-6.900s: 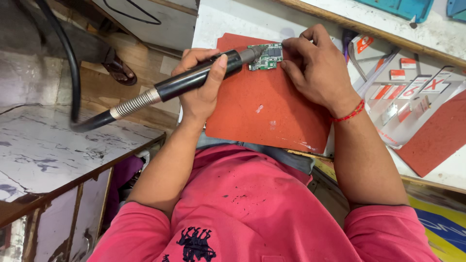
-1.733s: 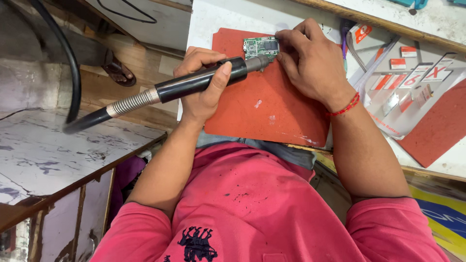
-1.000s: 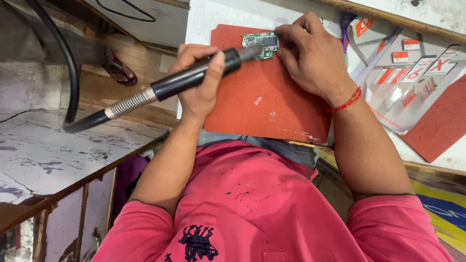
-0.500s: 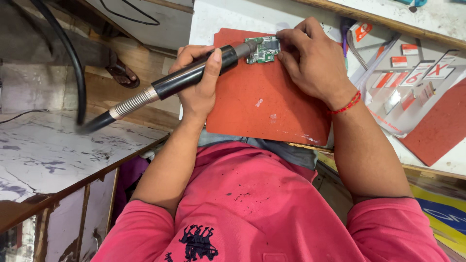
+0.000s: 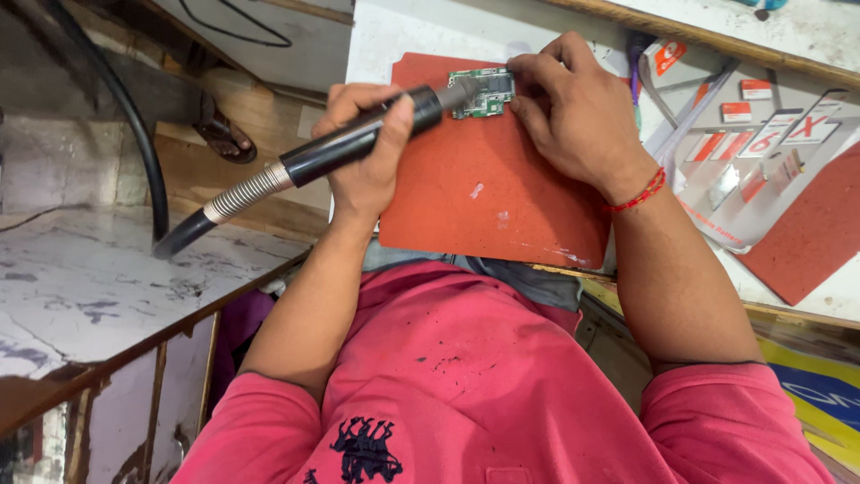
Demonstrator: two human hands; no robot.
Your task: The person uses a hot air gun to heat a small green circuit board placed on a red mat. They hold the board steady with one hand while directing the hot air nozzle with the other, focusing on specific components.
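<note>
The circuit board point(image 5: 485, 91) is a small green rectangular panel carrying dense metallic components and shielding cans. It lies flat on the upper edge of the red work mat point(image 5: 488, 193), which rests on the white bench top point(image 5: 394, 36).

The left hand point(image 5: 367, 148) is clamped around the black barrel of the hot-air handpiece point(image 5: 358, 143), thumb pressed along its upper side. The metal nozzle of the handpiece sits over the left end of the board. A ribbed metal collar joins the barrel to a black hose point(image 5: 134, 134) that curves away to the upper left.

The right hand point(image 5: 573, 116) rests palm-down on the mat, fingers curled together, fingertips point(image 5: 524, 76) touching the right edge of the board. A red thread bracelet point(image 5: 638, 192) circles the wrist.

Obscured detail: the nozzle tip covers part of the board, so contact between the two cannot be confirmed. The fingers hide the board's right edge. Component detail is too small to resolve. Red-and-white packets point(image 5: 761, 134) lie to the right, partly cut off.
</note>
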